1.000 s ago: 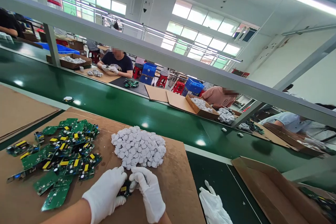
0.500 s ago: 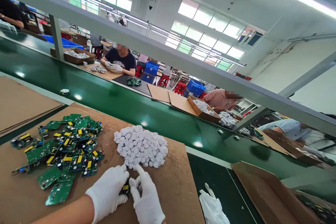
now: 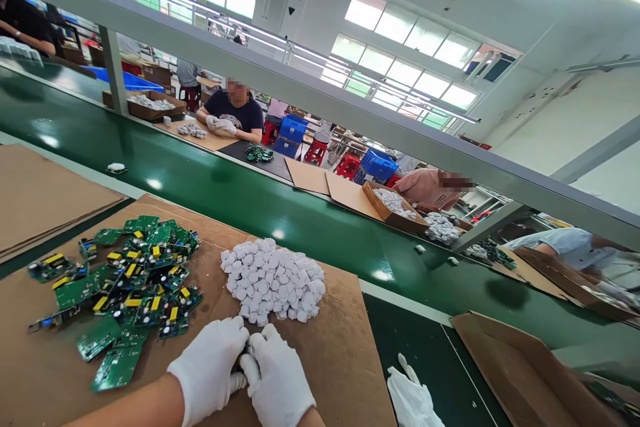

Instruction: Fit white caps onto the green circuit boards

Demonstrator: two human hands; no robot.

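My left hand [image 3: 210,367], in a white glove, is closed around a small dark circuit board, now mostly hidden between the hands. Pressed against its fingertips is my right hand [image 3: 277,373], also gloved, with its fingers bent over the same spot; whether it grips the board or a white piece is hidden. Just beyond the hands lies a heap of white pieces [image 3: 273,280] on the brown cardboard [image 3: 345,340]. A pile of green circuit boards [image 3: 135,273] with yellow parts spreads to the left.
Behind the cardboard runs a green conveyor belt [image 3: 210,197] carrying a small item [image 3: 117,167] at left. A white glove [image 3: 413,400] and an open cardboard box [image 3: 530,373] are at right. Across the belt, people [image 3: 237,110] sit among boxes.
My right hand's raised index finger has folded down, and its fingers now cover the board that showed between my hands. The item on the belt has shifted slightly left.
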